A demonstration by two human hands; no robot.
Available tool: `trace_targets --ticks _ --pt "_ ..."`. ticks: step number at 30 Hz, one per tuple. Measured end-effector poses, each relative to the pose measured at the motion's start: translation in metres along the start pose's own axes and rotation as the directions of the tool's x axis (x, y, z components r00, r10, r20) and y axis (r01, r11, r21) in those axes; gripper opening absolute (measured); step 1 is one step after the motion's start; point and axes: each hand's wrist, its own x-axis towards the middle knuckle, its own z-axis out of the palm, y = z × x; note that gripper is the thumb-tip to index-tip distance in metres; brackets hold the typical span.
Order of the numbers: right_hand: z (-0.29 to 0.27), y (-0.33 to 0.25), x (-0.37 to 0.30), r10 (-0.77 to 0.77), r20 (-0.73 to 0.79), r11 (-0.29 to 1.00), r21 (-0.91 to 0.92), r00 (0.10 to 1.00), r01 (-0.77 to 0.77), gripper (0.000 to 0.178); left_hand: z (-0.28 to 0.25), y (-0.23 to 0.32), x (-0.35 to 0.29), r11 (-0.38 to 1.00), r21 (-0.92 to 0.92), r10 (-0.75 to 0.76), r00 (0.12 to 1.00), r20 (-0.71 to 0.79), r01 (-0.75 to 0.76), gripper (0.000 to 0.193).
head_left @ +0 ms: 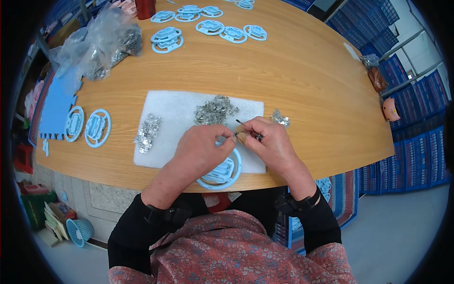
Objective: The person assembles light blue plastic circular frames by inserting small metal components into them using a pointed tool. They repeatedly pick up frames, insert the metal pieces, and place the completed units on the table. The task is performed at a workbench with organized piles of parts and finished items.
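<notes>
My left hand is closed in a pinch over a white foam mat. Its fingertips meet those of my right hand around a tiny dark piece too small to name. A thin, dark-tipped tool sticks out between the right thumb and fingers; its kind is not clear. Beneath the hands lies a light-blue plastic toy steering wheel, partly covered by the left hand, at the table's near edge. Beyond them is a heap of small metal clips, with a smaller pile of metal pieces at the left.
More small metal pieces lie right of the mat. Two light-blue wheels rest on the left, with several others farther back. Plastic bags of metal parts stand far left. Blue crates are stacked right of the table.
</notes>
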Motion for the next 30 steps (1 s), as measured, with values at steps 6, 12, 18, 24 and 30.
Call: trace_targets --ticks 6,12,18,24,30 --pt "0.005 0.011 -0.003 -0.080 -0.037 0.994 -0.071 0.996 0.077 0.016 0.000 0.020 0.001 0.976 0.218 -0.007 0.997 -0.072 0.022 0.018" --pt "0.008 0.007 -0.007 0.153 -0.068 0.986 0.074 0.986 -0.148 0.016 0.007 0.021 0.006 0.953 0.304 0.043 0.991 -0.125 -0.003 0.014" --pt "0.010 0.008 -0.013 0.155 -0.103 0.981 0.136 0.982 -0.141 0.019 0.006 0.022 0.006 0.951 0.308 0.044 0.988 -0.150 0.005 0.014" --pt "0.013 0.016 -0.017 0.213 -0.071 0.951 0.243 0.975 -0.190 0.017 0.002 0.017 0.007 0.986 0.167 0.002 0.994 -0.105 0.016 0.019" --pt "0.015 0.016 -0.015 0.222 -0.044 0.906 0.378 0.974 -0.190 0.016 -0.003 0.020 0.008 0.995 0.083 -0.050 0.999 -0.017 0.051 0.023"
